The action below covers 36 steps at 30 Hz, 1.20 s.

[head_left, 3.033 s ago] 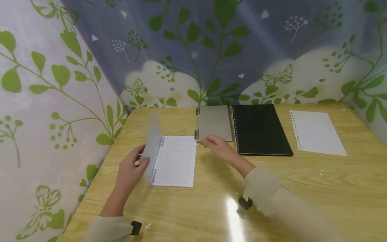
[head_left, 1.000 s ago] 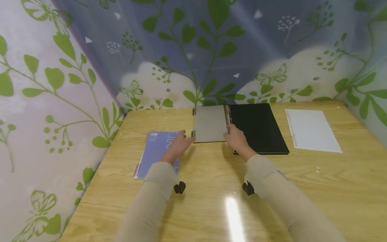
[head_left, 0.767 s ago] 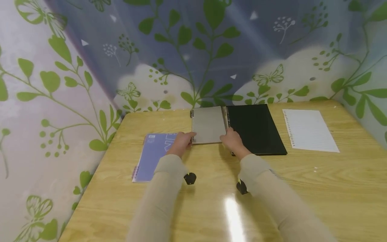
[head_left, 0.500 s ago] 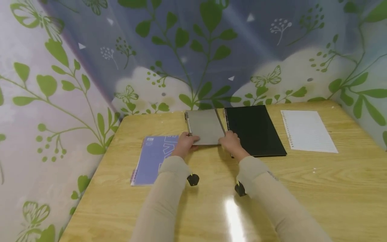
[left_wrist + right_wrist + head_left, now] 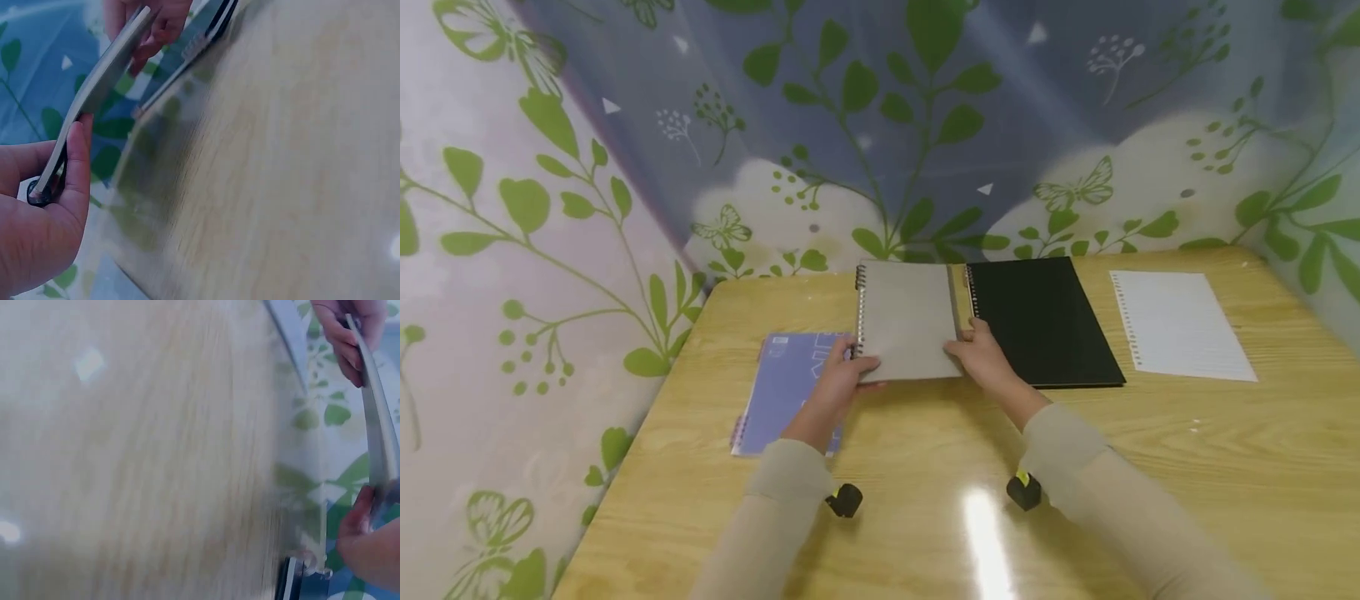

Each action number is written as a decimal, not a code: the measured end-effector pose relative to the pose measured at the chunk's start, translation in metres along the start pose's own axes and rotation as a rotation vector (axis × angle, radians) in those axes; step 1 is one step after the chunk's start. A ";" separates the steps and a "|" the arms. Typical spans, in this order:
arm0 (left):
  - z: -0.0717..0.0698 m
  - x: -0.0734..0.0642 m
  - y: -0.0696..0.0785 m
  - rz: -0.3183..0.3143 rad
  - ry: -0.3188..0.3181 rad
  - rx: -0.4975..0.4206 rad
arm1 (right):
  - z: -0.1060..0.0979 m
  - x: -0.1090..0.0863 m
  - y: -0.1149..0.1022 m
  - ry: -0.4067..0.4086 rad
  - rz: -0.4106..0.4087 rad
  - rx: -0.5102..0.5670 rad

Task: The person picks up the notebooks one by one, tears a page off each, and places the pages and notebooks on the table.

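Raised off the table between both hands is a grey spiral notebook [image 5: 907, 321], its coil along the left side. My left hand [image 5: 833, 385] grips its lower left corner, thumb on the cover and fingers underneath. At the lower right corner my right hand [image 5: 988, 357] pinches the edge with the thumb on top. In the left wrist view the notebook [image 5: 94, 81] appears edge-on, with the left hand's [image 5: 47, 219] thumb and fingers on either side of its coil end. The right wrist view also has the notebook [image 5: 380, 419] edge-on, the right hand [image 5: 369, 540] at its near end.
A blue-purple spiral notebook [image 5: 790, 383] lies at the left, partly under the left hand and forearm. Right of the grey notebook lies a larger black spiral notebook [image 5: 1045, 325]. A loose lined sheet [image 5: 1183, 325] is farther right on the wooden table [image 5: 917, 517]. A patterned wall stands behind.
The left hand closed the blue-purple notebook's cover, then moved right to the grey notebook. Both hands took its lower corners and lifted it off the table, toward the person.
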<state>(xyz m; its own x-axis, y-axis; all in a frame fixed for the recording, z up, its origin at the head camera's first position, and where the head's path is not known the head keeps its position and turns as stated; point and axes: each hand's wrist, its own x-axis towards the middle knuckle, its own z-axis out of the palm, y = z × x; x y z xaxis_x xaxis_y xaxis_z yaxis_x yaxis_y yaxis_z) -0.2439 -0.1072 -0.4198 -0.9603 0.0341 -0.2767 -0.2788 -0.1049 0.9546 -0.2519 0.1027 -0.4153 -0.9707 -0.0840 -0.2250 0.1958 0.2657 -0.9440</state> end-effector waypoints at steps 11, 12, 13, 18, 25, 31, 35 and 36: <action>-0.005 -0.048 -0.022 -0.045 -0.036 0.094 | 0.005 -0.044 0.016 -0.032 -0.043 -0.139; -0.004 -0.050 -0.024 -0.048 -0.037 0.121 | 0.005 -0.047 0.019 -0.028 -0.053 -0.177; -0.004 -0.051 -0.026 -0.044 -0.027 0.169 | 0.005 -0.049 0.021 -0.026 -0.067 -0.210; -0.001 -0.054 -0.031 0.025 0.073 0.599 | 0.006 -0.052 0.030 -0.007 -0.148 -0.348; 0.000 -0.061 -0.032 0.160 0.180 1.248 | 0.020 -0.049 0.035 0.011 -0.153 -0.533; 0.000 -0.064 -0.029 0.148 0.205 1.433 | 0.025 -0.048 0.031 0.076 -0.161 -0.642; -0.001 -0.064 -0.029 0.116 0.185 1.416 | 0.026 -0.048 0.030 0.067 -0.144 -0.647; -0.002 -0.063 -0.029 0.115 0.184 1.411 | 0.026 -0.047 0.030 0.062 -0.141 -0.640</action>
<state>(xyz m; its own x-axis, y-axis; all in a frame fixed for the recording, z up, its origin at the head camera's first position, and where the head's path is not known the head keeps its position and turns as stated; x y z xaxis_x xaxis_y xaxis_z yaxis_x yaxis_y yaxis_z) -0.1752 -0.1081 -0.4299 -0.9942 -0.0456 -0.0978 -0.0689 0.9656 0.2508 -0.1970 0.0899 -0.4392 -0.9910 -0.1092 -0.0771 -0.0366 0.7764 -0.6291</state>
